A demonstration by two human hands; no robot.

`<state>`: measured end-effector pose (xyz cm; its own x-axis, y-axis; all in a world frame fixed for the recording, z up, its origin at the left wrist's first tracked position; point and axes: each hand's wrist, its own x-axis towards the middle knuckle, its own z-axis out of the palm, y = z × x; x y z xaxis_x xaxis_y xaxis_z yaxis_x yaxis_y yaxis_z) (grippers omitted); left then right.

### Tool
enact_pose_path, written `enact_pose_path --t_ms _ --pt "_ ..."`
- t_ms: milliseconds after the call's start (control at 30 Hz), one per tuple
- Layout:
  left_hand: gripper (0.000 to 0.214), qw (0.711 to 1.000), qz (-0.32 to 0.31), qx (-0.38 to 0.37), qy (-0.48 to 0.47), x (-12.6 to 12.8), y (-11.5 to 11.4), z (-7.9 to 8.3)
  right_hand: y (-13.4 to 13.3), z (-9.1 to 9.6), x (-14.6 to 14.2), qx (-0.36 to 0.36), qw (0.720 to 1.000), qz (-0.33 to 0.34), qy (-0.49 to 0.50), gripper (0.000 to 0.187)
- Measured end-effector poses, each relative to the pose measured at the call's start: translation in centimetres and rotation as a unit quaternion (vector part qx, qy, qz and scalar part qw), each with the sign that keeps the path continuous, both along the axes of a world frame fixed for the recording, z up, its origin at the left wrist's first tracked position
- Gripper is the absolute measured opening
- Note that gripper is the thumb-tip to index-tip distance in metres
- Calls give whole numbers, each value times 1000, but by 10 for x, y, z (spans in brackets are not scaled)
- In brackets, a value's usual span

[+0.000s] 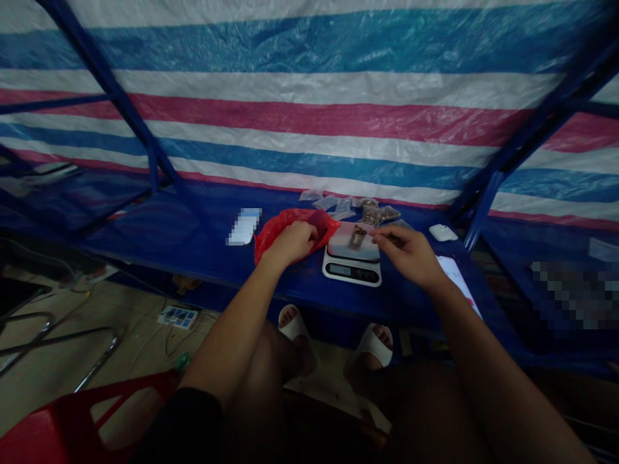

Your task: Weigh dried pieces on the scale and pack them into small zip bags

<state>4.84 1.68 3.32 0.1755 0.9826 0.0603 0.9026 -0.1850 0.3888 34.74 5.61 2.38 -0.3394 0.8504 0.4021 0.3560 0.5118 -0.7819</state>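
My left hand (296, 240) reaches into the mouth of a crumpled red plastic bag (271, 233). Its fingers are curled and their tips are hidden in the bag. On the blue table stands a white digital kitchen scale (330, 269) with a lit display. A small metal cup (358, 240) with small brownish pieces at its top sits on the scale's plate. My right hand (403, 250) is just right of the cup, thumb and forefinger pinched together close to its rim. What that pinch holds, if anything, is too small to make out.
Behind the scale lie small clear zip bags (344, 206), and others filled with brownish pieces (377, 214). A phone (244, 227) lies left, another phone (457, 280) right, near a white earbud case (443, 232). Blue metal posts (488, 200) flank the table; striped sheeting (309, 122) hangs behind.
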Motion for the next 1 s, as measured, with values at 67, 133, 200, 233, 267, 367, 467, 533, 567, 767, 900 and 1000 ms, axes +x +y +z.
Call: enact_pose_path --t_ms 67,133,200,233,267,367,467,533,567,767,900,1000 --pt "28 1000 -10 -4 -8 -2 0 1 1 -1 0 4 1000 1 -2 31" --pt "27 1000 -15 -5 -15 -4 1 1 1 -1 0 5 1000 1 -4 32" --pt "26 1000 -10 -1 -21 -5 2 1 1 -2 0 0 1000 3 -4 33" --pt "26 1000 -5 0 -21 -6 2 1 1 -1 0 -2 1000 4 -3 34" --pt "27 1000 -1 0 -19 -7 2 1 1 -1 0 -4 1000 5 -4 34" --pt "31 1000 -4 -5 1 -8 1 1 0 0 -1 -8 1000 7 -6 34" --pt "35 1000 -16 -12 24 -8 -2 2 0 0 -1 -7 1000 8 -2 32" --pt "36 999 -12 -17 31 -7 -5 3 0 -1 -1 -5 1000 7 -2 32" --pt "37 999 -8 -17 33 -6 -6 4 0 -1 0 -5 1000 7 -3 32" --pt "31 999 -29 9 27 -5 -3 5 0 -2 0 -11 1000 10 -7 34" --pt "27 999 -21 23 24 -10 0 4 0 -3 1 -14 1000 11 1 38" --pt "25 999 -7 39 -8 -13 0 8 0 -3 1 -15 1000 10 -2 38"
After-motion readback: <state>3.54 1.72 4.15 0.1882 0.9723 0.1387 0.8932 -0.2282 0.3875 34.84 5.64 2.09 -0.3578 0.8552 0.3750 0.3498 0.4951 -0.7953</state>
